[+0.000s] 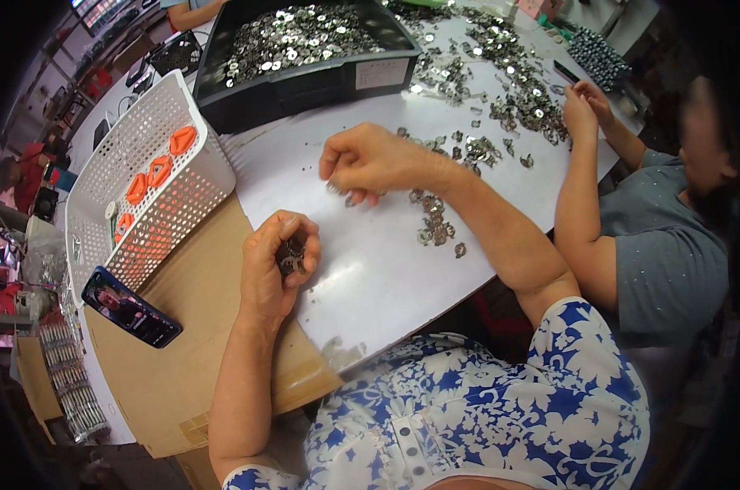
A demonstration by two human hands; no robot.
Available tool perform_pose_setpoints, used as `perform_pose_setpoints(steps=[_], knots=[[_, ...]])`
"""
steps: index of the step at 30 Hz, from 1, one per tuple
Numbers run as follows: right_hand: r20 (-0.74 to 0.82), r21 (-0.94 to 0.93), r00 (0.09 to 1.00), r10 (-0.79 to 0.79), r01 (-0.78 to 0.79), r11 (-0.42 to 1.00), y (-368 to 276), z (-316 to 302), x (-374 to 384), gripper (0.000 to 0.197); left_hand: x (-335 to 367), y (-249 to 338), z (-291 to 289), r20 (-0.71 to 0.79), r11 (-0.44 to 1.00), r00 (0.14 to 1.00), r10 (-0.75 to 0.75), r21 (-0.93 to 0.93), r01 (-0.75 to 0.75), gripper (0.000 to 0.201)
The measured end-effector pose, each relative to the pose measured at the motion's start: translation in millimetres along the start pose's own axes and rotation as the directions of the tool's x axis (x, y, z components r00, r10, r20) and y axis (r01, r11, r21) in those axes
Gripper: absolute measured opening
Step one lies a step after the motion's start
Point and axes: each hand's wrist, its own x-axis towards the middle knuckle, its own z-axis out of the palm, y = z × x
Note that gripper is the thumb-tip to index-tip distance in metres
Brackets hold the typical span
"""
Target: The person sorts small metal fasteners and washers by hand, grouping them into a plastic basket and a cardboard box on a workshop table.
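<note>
My left hand [264, 257] is cupped, with its fingers curled round several small shiny metal pieces [291, 256]. To its upper right, my right hand [374, 159] hovers over the white tabletop [362, 278] with fingers bent and drawn together. A greyish glint shows at its fingertips, too small and blurred to name. Beneath and beside my right wrist lies a loose cluster of flat metal pieces [433, 224], some with holes in them. More of the same kind are spread in a larger heap [508, 98] farther back on the right.
A black bin [304, 102] full of metal pieces stands at the back. At left, a white perforated basket [215, 159] holds orange plastic parts [159, 171]. A phone [131, 309] leans against it on cardboard [223, 278]. Beside me at right sits a co-worker [664, 245], hands over the table.
</note>
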Motion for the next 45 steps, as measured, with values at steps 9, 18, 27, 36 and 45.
perform_pose_setpoints(steps=[9, 18, 27, 36, 45], knots=[[0.077, 0.092, 0.943, -0.322, 0.315, 0.945, -9, 26, -9, 0.013, -5, -6, 11, -0.064, 0.987, 0.993, 0.096, 0.132, -0.087, 0.014], [0.059, -0.539, 0.946, -0.320, 0.300, 0.787, -3, 15, -27, 0.016, 6, -10, -2, 0.014, 0.997, 0.997, 0.075, -0.024, -0.075, 0.013], [0.087, -0.669, 0.969, -0.232, 0.230, 0.707, 26, 22, 3, 0.012, 6, -12, -6, 0.012, 0.990, 0.996, 0.084, -0.118, -0.082, 0.017], [0.079, -0.030, 0.929, -0.363, 0.366, 0.930, -8, 18, -19, 0.011, 3, -7, -3, 0.112, 0.995, 0.990, 0.085, 0.041, -0.090, 0.020], [0.231, 0.171, 0.927, -0.294, 0.259, 0.951, -33, 22, -37, 0.015, 2, -12, -2, 0.020, 0.998, 0.998, 0.066, 0.015, -0.066, 0.031]])
